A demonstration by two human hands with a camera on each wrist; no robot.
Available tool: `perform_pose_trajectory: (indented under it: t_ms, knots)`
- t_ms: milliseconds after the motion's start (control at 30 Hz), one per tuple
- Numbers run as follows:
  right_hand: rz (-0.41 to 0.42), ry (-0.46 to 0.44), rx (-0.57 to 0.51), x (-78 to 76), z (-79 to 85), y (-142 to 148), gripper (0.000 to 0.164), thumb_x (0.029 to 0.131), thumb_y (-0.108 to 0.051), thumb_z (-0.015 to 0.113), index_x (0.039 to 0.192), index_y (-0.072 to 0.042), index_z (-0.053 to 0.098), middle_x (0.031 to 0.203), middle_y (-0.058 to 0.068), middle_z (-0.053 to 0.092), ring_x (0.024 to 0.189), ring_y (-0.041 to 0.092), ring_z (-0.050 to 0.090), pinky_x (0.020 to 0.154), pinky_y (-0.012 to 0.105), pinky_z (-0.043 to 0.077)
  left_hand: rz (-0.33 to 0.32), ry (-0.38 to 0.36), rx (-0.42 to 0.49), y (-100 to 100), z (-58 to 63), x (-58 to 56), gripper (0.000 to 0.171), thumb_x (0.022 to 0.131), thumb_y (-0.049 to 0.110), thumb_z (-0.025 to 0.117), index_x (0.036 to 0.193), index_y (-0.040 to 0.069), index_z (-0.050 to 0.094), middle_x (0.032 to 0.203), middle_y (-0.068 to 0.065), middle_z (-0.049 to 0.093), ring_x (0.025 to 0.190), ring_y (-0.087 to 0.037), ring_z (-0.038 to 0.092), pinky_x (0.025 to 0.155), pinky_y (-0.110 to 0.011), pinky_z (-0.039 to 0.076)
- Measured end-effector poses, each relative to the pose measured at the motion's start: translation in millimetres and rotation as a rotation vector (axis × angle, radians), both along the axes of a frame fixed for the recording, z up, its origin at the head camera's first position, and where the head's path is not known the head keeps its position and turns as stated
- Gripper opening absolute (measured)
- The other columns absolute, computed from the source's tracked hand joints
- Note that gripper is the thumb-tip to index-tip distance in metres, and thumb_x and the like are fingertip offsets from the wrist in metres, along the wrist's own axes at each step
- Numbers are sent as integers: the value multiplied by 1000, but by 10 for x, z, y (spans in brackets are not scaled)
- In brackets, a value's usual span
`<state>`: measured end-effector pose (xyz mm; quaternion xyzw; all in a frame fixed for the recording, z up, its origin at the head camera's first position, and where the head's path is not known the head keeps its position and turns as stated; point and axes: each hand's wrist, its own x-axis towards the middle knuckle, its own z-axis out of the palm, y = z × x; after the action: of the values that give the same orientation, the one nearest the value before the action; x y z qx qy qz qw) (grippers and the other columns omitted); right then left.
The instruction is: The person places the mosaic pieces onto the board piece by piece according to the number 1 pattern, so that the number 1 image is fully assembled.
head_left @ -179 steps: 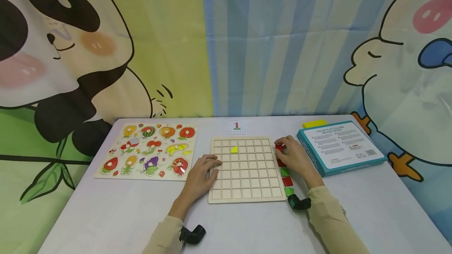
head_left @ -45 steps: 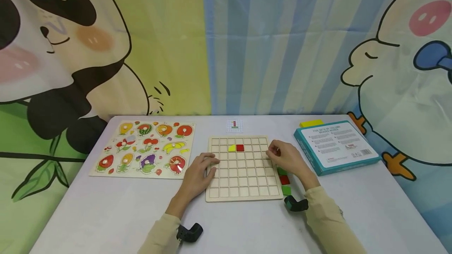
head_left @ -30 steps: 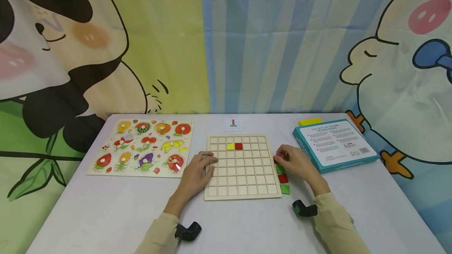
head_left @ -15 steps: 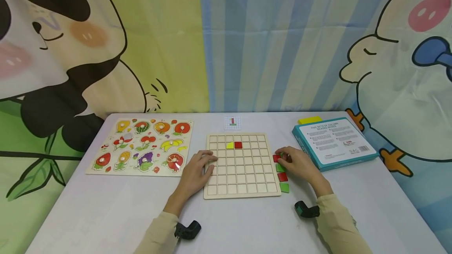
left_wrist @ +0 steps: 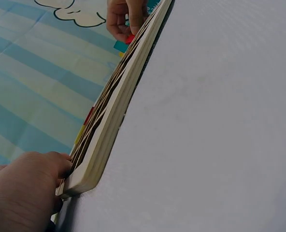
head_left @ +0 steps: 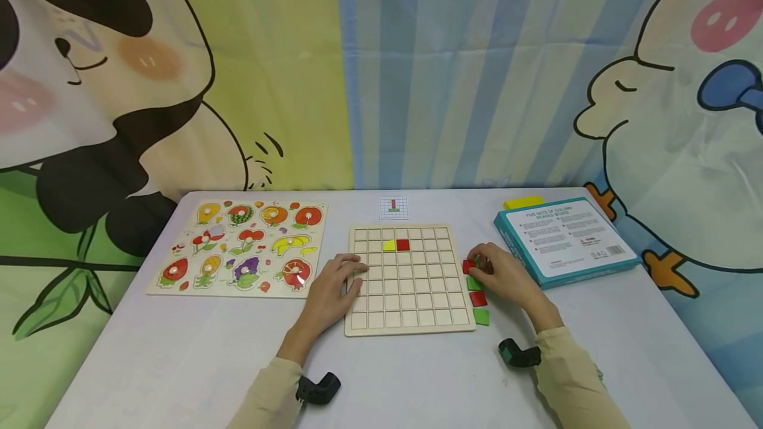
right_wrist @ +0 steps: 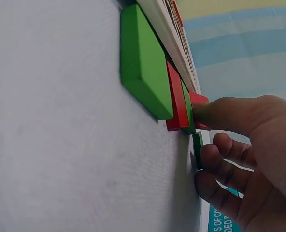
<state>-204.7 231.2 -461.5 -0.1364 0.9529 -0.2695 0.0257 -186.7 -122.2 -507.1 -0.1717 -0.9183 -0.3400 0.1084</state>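
Head view, one grid board [head_left: 411,300]: pale wood, flat on the white table [head_left: 179,363], between the hands. Set in its second row from the far side: one yellow tile [head_left: 389,245] and, directly right of it, one seated red tile [head_left: 403,245].

Left hand [head_left: 330,286]: fingers loosely bent, resting on the board's left edge, nothing grasped.

Right hand [head_left: 503,277]: beside the board's right edge, thumb and finger nearly together, pinching one held red tile [head_left: 467,266]; a green piece [right_wrist: 197,151] shows by the other fingertips, contact unclear.

Along the same edge, far to near: one upper green tile [head_left: 474,283], one loose red tile [head_left: 478,298], one lower green tile [head_left: 481,316].

Beyond the board: one small pattern card [head_left: 394,208]. Left: one fruit puzzle [head_left: 235,291]. Right: one teal box [head_left: 566,243], a yellow object [head_left: 523,202] behind it.
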Motion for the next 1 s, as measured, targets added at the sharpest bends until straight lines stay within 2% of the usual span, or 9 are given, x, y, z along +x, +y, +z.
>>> perform_pose_trajectory:
  t_ms: [300,600,1000]
  knots:
    - [4,24,-17,-16,-14,-9,20,86,-18,68,101,-12,57,87,3,52,75,15,48,64,24,41,1,1,6,-13,10,11,23,88,18,64,110,23,68,127,3,57,114,-19,55,87,-38,49]
    - [-4,1,-80,-4,-4,-15,12,89,-15,63,99,-11,57,86,1,56,74,14,50,65,25,44,2,-3,-4,-12,10,18,23,89,19,64,110,23,68,126,3,57,114,-19,55,87,-37,49]
    - [-38,71,-137,-21,20,-71,10,92,-15,58,102,-12,59,93,1,62,76,15,53,68,26,46,-9,40,-10,0,22,18,23,89,19,65,111,21,68,126,1,58,111,-20,56,85,-39,50]
